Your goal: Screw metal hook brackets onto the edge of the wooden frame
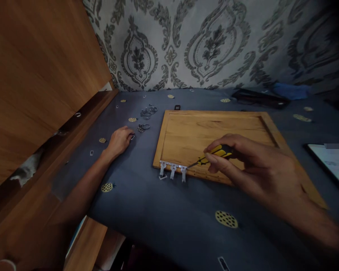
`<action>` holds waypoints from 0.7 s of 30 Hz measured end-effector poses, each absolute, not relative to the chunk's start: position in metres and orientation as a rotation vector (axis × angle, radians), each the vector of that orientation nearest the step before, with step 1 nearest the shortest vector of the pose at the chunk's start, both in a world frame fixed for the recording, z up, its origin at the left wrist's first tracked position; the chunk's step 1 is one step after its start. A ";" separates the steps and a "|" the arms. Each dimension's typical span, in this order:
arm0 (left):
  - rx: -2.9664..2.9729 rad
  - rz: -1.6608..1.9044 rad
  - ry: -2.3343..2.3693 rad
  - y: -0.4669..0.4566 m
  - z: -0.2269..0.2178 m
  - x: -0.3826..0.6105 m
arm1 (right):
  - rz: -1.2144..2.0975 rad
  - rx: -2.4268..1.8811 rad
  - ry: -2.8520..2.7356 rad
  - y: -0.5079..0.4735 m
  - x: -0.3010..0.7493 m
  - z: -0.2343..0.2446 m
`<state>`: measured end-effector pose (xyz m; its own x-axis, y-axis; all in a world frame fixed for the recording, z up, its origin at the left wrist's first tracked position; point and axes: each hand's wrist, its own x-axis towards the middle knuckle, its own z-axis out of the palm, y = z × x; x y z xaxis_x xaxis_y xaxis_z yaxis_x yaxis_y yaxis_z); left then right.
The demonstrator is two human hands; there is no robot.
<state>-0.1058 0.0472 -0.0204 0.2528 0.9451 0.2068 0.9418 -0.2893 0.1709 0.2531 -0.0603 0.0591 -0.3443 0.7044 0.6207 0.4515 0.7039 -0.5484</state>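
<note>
Between the thumb and fingers of my right hand (pixel 243 160) is a small yellow-and-black screwdriver (pixel 219 152). Its thin shaft slants down to the left, with the tip at the right end of a metal strip with three hanging clips (pixel 173 168). That strip lies along the near left edge of a wooden board (pixel 209 131) with a raised frame. My left hand (pixel 120 141) rests on the cloth left of the board, its fingers curled together and pointing down. Whatever its fingertips may pinch is hidden. Just beyond it lies a small bunch of metal rings or hooks (pixel 143 128).
More metal pieces (pixel 148 111) lie farther back on the dark blue patterned cloth (pixel 158 218). A dark case (pixel 260 98) and a blue cloth (pixel 292 91) are at the back right. A tablet-like screen (pixel 330 165) sits at the right. Wooden cabinetry (pixel 45 67) borders the left.
</note>
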 end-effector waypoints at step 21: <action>2.267 0.378 1.824 0.034 0.017 -0.106 | 0.509 -0.889 -1.931 -0.064 0.256 0.047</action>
